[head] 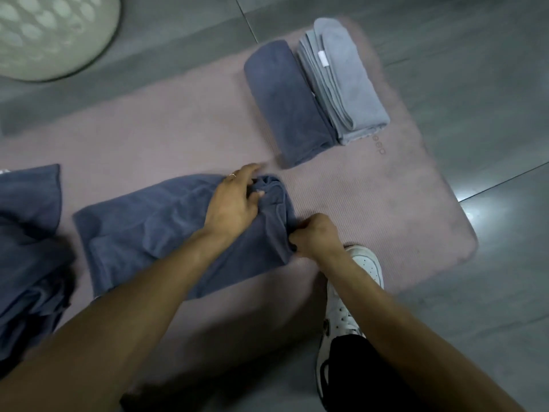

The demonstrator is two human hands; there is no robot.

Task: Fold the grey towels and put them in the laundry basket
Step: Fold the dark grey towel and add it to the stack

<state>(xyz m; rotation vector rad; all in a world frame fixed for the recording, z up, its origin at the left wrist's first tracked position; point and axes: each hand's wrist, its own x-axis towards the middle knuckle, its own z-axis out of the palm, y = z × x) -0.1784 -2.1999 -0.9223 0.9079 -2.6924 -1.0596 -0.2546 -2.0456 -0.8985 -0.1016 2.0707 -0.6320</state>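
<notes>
A dark blue-grey towel (142,230) lies spread on the pink mat (178,138), bunched at its right end. My left hand (234,200) lies on that bunched end with its fingers curled into the cloth. My right hand (315,234) pinches the towel's right edge nearer to me. A folded dark towel (285,102) and a folded light grey towel (341,81) lie side by side at the mat's far right. The white laundry basket (53,34) stands at the top left on the floor.
More dark cloth (29,242) is heaped at the left edge of the mat. My white shoe (350,295) stands on the mat's near edge beside my right arm. Grey floor tiles (475,84) surround the mat.
</notes>
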